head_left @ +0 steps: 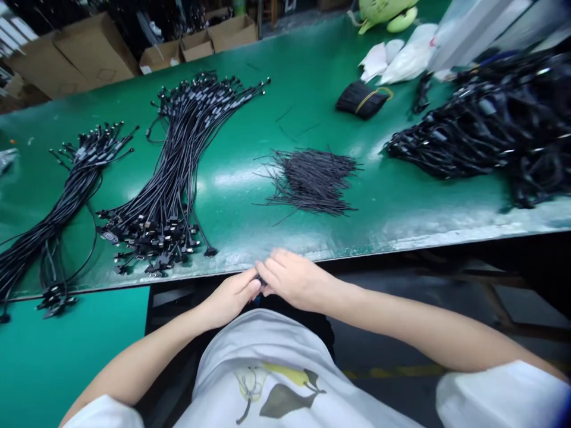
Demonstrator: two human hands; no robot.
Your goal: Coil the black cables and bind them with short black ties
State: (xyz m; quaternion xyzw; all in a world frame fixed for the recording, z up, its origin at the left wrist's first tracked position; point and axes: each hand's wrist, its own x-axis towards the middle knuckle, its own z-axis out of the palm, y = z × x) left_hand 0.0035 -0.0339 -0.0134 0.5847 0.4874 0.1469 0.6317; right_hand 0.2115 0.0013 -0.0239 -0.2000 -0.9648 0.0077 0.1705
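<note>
Looking down from the head camera, both bare hands meet just off the near edge of the green table [312, 71], over the lap of a white printed shirt [267, 368]. The left hand [232, 295] has its fingers curled shut, thumb and fingertips pressed together on a small dark piece [259, 279] that peeps out where the two hands touch. The right hand [295, 279] lies knuckles up with its fingers bent down onto the same piece, so it is pinched from both sides; too little of it shows to tell what it is. On the table, a little back from the middle of the near edge, lies a loose pile of thin black ties [312, 181]. Left of it a long cable bundle [173, 166] runs from the far side down to the near edge, its plugs fanned out at both ends, and a second cable bundle [66, 196] lies toward the left edge. A large tangled heap of cables [491, 125] fills the right end. Beyond the ties sits a black bunch [361, 98] with a yellow band around it, and white bags [401, 56] lie toward the far right corner. Cardboard boxes [75, 53] stand beyond the far left edge.
</note>
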